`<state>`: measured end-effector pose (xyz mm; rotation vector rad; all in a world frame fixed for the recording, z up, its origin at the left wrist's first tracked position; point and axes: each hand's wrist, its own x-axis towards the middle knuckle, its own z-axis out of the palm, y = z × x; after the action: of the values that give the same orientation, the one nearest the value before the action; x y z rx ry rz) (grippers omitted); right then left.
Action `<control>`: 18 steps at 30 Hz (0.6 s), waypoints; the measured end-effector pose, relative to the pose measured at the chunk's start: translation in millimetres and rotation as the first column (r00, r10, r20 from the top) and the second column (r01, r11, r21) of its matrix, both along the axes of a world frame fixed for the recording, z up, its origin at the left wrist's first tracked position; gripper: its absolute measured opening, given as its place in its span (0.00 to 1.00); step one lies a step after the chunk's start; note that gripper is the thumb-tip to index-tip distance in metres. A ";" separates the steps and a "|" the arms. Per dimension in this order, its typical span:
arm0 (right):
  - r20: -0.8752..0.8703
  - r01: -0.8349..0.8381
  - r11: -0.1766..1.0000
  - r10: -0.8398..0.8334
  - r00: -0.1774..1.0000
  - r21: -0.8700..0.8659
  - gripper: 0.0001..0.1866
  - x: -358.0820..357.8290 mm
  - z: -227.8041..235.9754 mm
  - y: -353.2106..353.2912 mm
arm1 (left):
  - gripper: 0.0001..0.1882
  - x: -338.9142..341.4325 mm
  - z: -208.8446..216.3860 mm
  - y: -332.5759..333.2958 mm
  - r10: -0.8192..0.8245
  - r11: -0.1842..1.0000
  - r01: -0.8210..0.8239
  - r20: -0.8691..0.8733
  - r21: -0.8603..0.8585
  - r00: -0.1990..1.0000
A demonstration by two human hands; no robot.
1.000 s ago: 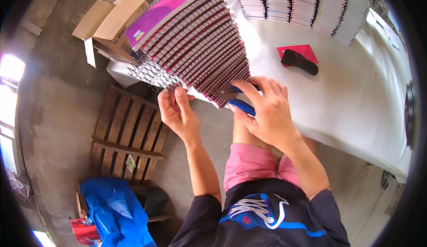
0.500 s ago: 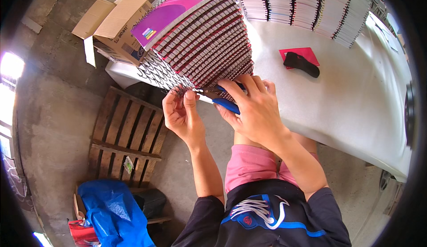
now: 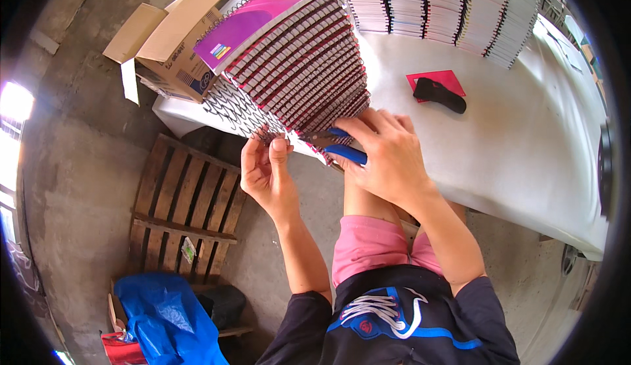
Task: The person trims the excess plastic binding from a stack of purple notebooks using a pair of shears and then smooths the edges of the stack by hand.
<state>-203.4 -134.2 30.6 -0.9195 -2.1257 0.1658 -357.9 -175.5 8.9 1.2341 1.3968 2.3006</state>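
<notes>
A tall stack of spiral-bound notebooks [image 3: 302, 56] with a purple cover on top stands at the table's near left edge, its bound spines facing me. Loose ends of dark binding coils [image 3: 230, 108] stick out along the stack's left side. My left hand [image 3: 266, 168] pinches the end of a dark coil beside the stack's lower corner. In my right hand [image 3: 388, 151] is a pair of blue-handled pliers [image 3: 346, 152], the jaws pointing left, close to the notebook spines and just right of my left fingertips. Whether the jaws touch a coil is too small to tell.
An opened cardboard box [image 3: 174, 52] sits behind the stack on the left. More bound books [image 3: 434, 6] line the back of the white table [image 3: 513, 135], where a black object [image 3: 439, 95] lies on a red card. A wooden pallet [image 3: 184, 207] and blue plastic [image 3: 171, 319] are at lower left.
The pliers have moved slightly right and down, away from my left fingertips, and their jaws look more spread. My left hand keeps its pinch in nearly the same place.
</notes>
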 end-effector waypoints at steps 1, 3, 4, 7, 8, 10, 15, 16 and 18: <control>-0.026 0.022 0.999 -0.021 0.999 0.027 0.21 0.4 1.1 0.2 | 0.13 0.7 1.6 -0.3 -0.025 0.999 0.025 -0.001 -0.022 1.000; -0.080 0.064 0.995 -0.057 0.995 0.080 0.23 -1.2 3.5 0.9 | 0.12 1.9 2.6 -1.1 -0.050 0.998 0.050 0.013 -0.046 0.999; -0.064 0.074 0.994 -0.069 0.996 0.077 0.24 -2.5 4.5 0.9 | 0.12 1.6 3.3 -1.1 -0.070 0.997 0.070 0.018 -0.034 0.997; -0.026 0.094 0.993 -0.092 0.995 0.075 0.26 -9.2 2.3 2.4 | 0.12 1.6 3.0 -1.4 -0.089 0.996 0.091 0.041 -0.027 0.995; -0.023 0.093 0.993 -0.091 0.996 0.079 0.26 -11.1 1.0 2.9 | 0.12 1.3 2.2 -0.9 -0.089 0.995 0.091 0.051 -0.029 0.995; -0.014 0.096 0.992 -0.095 0.995 0.086 0.26 -12.4 2.0 2.8 | 0.12 -0.3 1.1 -0.3 -0.095 0.995 0.097 0.049 -0.030 0.994; -0.005 0.106 0.991 -0.106 0.994 0.081 0.25 -12.6 7.0 0.7 | 0.11 -0.6 4.1 -1.6 -0.115 0.993 0.116 0.058 -0.018 0.992; -0.001 0.107 0.990 -0.108 0.994 0.095 0.25 -12.8 7.1 -0.4 | 0.11 -0.9 3.8 -1.4 -0.115 0.993 0.116 0.057 -0.014 0.992; 0.005 0.108 0.987 -0.109 0.994 0.122 0.24 -13.6 7.9 -2.5 | 0.12 -1.4 4.4 -1.5 -0.116 0.993 0.117 0.056 -0.011 0.992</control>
<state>-217.0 -136.7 38.5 -0.9635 -2.0662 -0.0240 -359.3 -177.1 13.3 1.2042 1.2851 2.2254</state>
